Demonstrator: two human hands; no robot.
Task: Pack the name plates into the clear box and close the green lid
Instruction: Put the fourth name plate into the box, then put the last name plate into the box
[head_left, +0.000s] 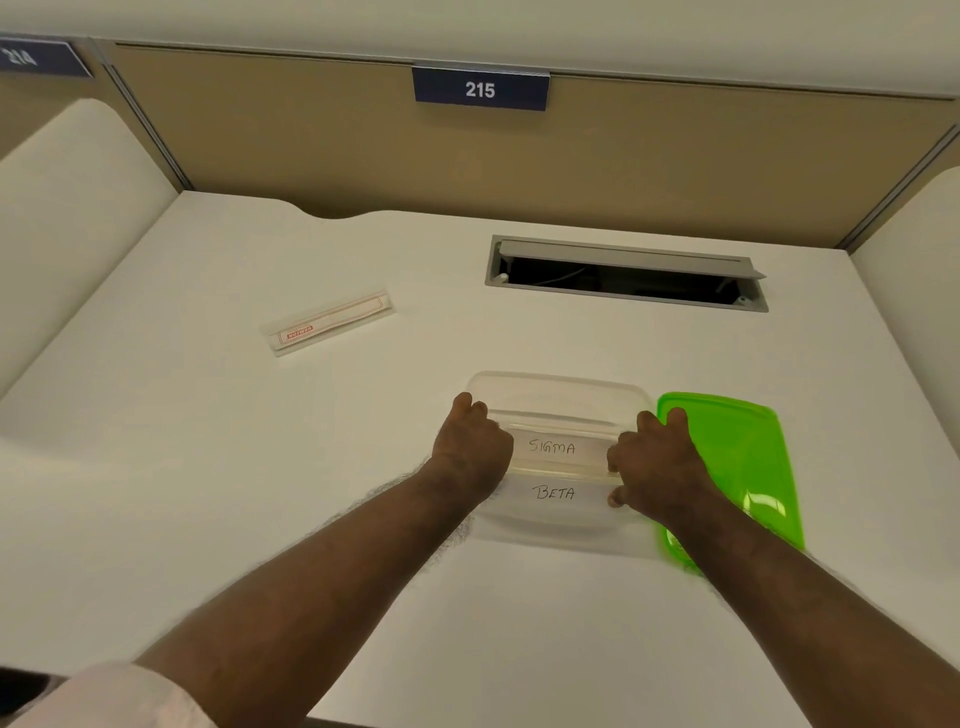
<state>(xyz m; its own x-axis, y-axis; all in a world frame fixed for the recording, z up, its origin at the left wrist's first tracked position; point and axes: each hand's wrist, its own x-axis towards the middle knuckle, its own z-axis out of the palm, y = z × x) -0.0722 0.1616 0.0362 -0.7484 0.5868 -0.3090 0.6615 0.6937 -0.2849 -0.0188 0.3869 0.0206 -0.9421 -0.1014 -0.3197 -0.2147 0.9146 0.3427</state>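
both grips, the left hand (470, 447) and right hand (657, 467), pinch the ends of the white "sigma" name plate (553, 447) inside the clear plastic box (556, 387), while the flat green lid (737, 457) lies just beside the right one, long axis pointing away.

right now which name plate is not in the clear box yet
The red-printed name plate, lying alone on the desk to the far left. The SIGMA plate and BETA plate already sit in the clear box.

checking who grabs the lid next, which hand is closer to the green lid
Right. The right hand grips the SIGMA plate's right end, its knuckles over the green lid's left edge. The left hand is across the clear box, at the plate's left end.
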